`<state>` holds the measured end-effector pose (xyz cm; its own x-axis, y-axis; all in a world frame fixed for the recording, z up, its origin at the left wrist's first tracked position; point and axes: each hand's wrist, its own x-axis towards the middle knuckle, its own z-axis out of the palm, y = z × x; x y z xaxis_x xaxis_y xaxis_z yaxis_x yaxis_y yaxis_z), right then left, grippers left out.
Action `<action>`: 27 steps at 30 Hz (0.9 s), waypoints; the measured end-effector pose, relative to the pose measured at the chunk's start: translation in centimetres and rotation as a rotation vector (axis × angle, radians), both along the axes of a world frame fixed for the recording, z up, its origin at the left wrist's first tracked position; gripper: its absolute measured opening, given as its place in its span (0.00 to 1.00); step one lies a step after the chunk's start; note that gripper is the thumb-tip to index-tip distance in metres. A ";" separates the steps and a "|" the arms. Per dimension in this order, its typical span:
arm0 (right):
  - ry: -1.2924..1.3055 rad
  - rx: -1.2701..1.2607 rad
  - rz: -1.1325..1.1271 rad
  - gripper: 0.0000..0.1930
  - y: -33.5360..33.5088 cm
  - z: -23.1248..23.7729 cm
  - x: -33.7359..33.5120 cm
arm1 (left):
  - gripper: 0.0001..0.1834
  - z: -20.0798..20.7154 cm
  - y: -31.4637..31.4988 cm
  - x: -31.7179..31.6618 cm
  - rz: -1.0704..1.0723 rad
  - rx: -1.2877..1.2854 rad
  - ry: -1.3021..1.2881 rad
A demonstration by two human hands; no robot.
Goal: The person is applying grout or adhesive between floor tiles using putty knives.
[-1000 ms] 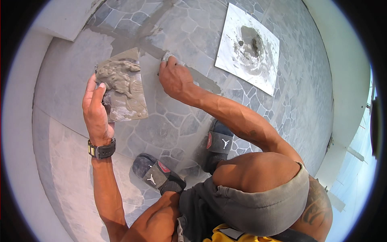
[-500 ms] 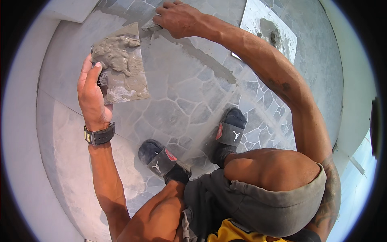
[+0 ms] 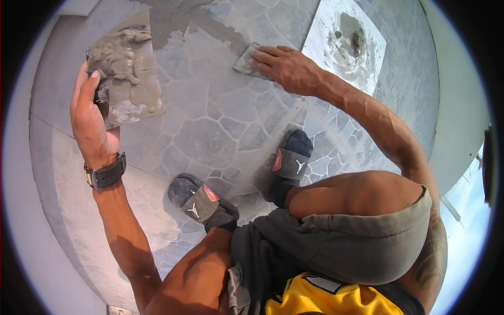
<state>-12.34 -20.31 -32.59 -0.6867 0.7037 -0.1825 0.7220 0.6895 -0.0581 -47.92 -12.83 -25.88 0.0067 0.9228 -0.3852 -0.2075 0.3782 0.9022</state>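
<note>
Plainly counted, the site shows two bare hands, one mortar-laden plate (image 3: 118,111), one flat tool (image 3: 249,64), one white board (image 3: 323,18), two dark sandals (image 3: 203,203) and one wristwatch (image 3: 109,171). Taking the white board as datum, the right hand (image 3: 291,68) is just beside its left edge, with the forearm crossing in front of its lower corner. Fingers of that hand are close together and clamped on the flat tool, which extends from beneath the fingertips on the side away from the board; the thumb is hidden. Well to the left of the board, the left hand (image 3: 92,118) is clamped on the plate's outer edge, thumb on top, the plate lying beyond the palm and bearing one heap of mortar (image 3: 121,52). One smeared mortar band (image 3: 215,27) marks the floor (image 3: 210,126) left of the board, its near end at the flat tool. Both sandals stand below and left of the board
</note>
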 end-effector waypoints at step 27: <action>1.594 -1.055 -1.132 0.26 -8.6 24.5 -3.6 | 0.23 13.1 -8.7 -0.3 -0.082 -0.038 -0.181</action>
<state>-15.96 -28.88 -8.12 -0.1072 0.8479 -0.5192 -0.3297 -0.5230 -0.7860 -48.20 -21.54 -12.73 0.1531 0.9012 -0.4055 -0.3322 0.4334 0.8377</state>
